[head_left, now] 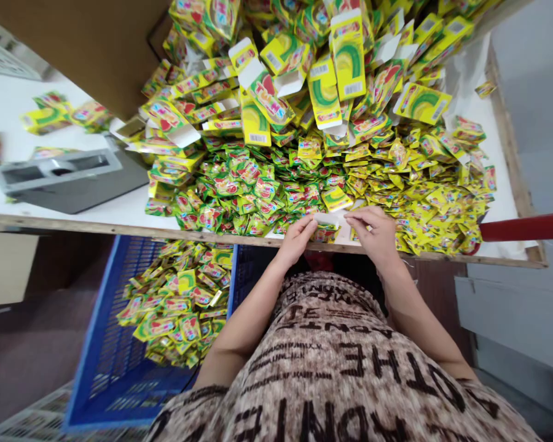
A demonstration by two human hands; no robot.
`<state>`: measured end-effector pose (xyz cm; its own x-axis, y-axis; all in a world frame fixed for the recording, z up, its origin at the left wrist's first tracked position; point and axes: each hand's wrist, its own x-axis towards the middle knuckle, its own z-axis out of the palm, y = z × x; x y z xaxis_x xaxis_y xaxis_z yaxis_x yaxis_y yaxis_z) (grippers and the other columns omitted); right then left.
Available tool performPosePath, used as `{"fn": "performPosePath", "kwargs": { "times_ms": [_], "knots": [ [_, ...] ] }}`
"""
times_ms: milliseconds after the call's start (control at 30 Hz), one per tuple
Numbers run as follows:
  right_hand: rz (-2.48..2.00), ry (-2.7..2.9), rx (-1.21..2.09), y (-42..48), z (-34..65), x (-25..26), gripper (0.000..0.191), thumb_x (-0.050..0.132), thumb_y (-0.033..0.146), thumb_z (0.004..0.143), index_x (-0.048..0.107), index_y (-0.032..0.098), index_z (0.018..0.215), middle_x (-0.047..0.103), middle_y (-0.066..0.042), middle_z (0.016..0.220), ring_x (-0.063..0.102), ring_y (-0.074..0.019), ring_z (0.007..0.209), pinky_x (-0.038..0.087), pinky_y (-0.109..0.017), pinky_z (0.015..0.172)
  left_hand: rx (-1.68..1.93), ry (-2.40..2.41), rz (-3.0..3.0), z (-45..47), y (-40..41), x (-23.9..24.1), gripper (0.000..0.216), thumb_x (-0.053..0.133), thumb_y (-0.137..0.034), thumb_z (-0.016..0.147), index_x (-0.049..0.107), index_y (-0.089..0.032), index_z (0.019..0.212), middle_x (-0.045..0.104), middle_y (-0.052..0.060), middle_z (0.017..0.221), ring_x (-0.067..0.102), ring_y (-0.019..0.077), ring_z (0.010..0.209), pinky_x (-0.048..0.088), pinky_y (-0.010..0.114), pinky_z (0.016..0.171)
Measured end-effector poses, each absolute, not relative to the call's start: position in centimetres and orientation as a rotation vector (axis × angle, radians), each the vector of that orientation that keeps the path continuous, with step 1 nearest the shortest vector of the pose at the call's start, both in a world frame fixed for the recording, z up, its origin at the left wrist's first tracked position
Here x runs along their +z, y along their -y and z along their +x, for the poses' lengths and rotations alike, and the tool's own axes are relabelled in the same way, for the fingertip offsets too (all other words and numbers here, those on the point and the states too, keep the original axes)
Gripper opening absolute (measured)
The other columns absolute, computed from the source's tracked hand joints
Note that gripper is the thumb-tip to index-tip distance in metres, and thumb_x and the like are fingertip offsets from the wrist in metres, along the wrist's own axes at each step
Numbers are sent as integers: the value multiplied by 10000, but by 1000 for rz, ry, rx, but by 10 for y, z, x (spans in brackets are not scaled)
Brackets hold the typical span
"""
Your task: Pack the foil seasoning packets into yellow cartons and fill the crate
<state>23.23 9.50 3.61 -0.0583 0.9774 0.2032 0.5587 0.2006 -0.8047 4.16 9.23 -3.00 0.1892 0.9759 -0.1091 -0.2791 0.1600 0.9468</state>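
My left hand [297,238] and my right hand [373,232] meet at the table's front edge. Both pinch a small yellow carton [329,226] with a white flap between their fingertips. Right behind them lies a big heap of small yellow-green sachets [304,184]. Farther back is a pile of flat and folded yellow cartons [322,80], several with barcodes showing.
A blue plastic crate [101,344] on the floor at my left holds filled yellow cartons [179,301]. A grey tape dispenser [64,175] sits on the white table [120,212] at left. Brown cardboard [92,43] stands at the back left. A red bar [525,226] juts in from the right.
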Motion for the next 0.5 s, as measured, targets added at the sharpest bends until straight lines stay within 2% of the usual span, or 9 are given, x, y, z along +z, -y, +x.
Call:
{"fn": "performPosePath", "kwargs": {
  "times_ms": [100, 167, 267, 400, 500],
  "knots": [
    [-1508, 1340, 1092, -87, 226, 22, 210, 716, 412, 760, 701, 206, 796, 622, 7, 624, 554, -147, 539, 495, -307, 532, 1065, -873, 862, 38, -95, -26, 295, 682, -404, 826, 744, -217, 1045, 732, 45, 1101, 621, 226, 1118, 410, 371, 1060],
    [-1436, 1168, 1344, -86, 220, 15, 244, 744, 415, 712, 663, 195, 780, 585, 34, 570, 510, -120, 461, 456, -270, 454, 1016, -830, 769, 37, -98, -22, 242, 740, -322, 766, 759, -210, 979, 745, 41, 1026, 647, 222, 1044, 431, 364, 1025],
    [-1350, 1100, 1400, -88, 215, 17, 244, 751, 378, 690, 647, 193, 810, 614, 24, 656, 543, -116, 519, 483, -262, 484, 979, -816, 703, 38, -103, -15, 219, 767, -204, 677, 757, -196, 896, 740, 26, 915, 659, 194, 920, 463, 336, 936],
    [-1429, 1335, 1097, -90, 213, 23, 207, 718, 330, 715, 662, 204, 869, 662, -25, 869, 599, -146, 720, 509, -270, 602, 993, -837, 678, 42, -103, -8, 258, 751, -125, 624, 746, -188, 874, 723, 1, 853, 639, 146, 820, 466, 289, 841],
    [-1481, 1453, 1107, -94, 208, 17, 205, 689, 291, 705, 658, 196, 885, 667, -18, 842, 589, -144, 693, 480, -267, 604, 1007, -891, 692, 47, -101, -6, 229, 745, -112, 613, 742, -174, 833, 725, 5, 816, 634, 143, 781, 466, 284, 806]
  ]
}}
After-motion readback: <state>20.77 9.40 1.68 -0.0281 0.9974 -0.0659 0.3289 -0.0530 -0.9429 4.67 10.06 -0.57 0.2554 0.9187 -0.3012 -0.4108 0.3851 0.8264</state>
